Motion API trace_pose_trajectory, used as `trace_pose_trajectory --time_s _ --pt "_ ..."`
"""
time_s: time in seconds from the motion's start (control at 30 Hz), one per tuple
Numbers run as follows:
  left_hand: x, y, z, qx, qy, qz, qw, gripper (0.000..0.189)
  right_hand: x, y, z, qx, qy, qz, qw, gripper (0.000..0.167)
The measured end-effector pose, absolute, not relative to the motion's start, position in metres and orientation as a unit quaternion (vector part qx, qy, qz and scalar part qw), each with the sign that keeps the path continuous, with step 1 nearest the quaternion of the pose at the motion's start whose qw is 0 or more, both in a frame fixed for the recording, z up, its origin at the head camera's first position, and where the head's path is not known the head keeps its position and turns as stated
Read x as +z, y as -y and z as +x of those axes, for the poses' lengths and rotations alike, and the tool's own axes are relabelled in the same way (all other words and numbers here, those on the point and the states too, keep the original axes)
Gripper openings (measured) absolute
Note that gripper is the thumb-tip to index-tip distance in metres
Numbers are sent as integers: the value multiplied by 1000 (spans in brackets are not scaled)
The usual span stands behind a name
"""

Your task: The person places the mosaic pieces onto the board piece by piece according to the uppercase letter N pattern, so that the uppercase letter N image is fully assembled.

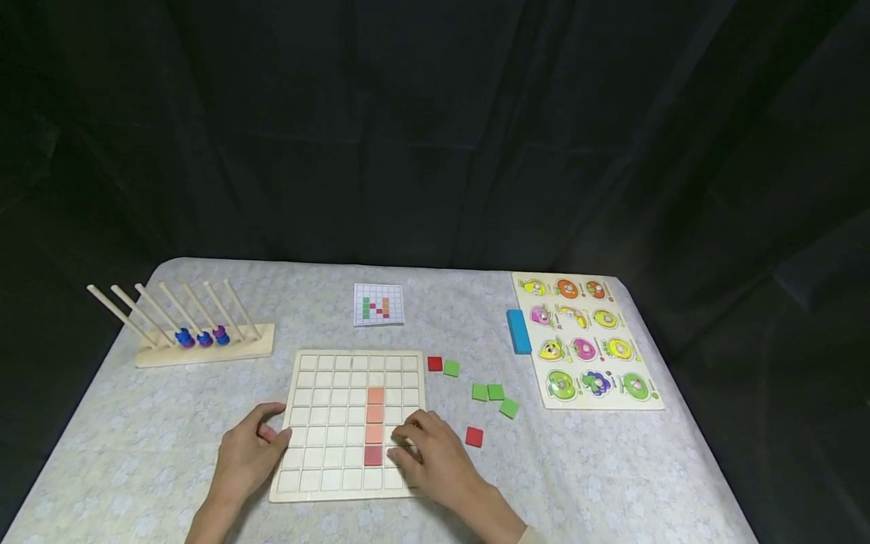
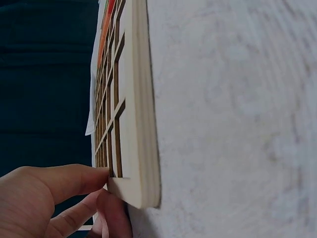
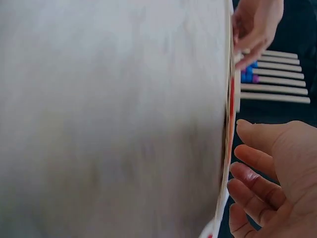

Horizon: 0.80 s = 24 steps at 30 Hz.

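Note:
A pale wooden grid board (image 1: 319,496) lies flat on the table. Three orange tiles (image 1: 374,413) and a red tile (image 1: 372,455) below them form a column in its cells. My left hand (image 1: 250,457) rests against the board's left edge; in the left wrist view its thumb (image 2: 84,181) touches the frame near a corner. Over the board's right side is my right hand (image 1: 435,461), fingers loosely bent. The right wrist view shows a gap between its thumb and fingers (image 3: 255,188), with nothing visible held there. This hand hides some right-hand cells.
Loose green tiles (image 1: 495,391) and red tiles (image 1: 474,437) lie right of the board. Behind it is a pattern card (image 1: 379,321). A peg rack (image 1: 254,349) with beads stands left; a blue block (image 1: 519,332) and a fruit puzzle (image 1: 598,404) are right.

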<state>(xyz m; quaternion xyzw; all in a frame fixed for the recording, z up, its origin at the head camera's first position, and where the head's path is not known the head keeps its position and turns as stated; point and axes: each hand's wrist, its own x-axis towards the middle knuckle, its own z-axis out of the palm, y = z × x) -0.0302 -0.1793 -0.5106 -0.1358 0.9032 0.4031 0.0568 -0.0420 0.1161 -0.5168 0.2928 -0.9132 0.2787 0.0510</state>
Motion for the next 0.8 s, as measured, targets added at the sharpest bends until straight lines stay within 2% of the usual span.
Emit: trace_pose_trajectory --time_s 0.37,0.8 --pt "-510 179 -29 396 -906 -135 63 46 -508 -157 -56 256 941 216 50 25" --pt "-508 178 -29 396 -906 -135 59 47 -512 -204 -56 258 958 121 23 32"
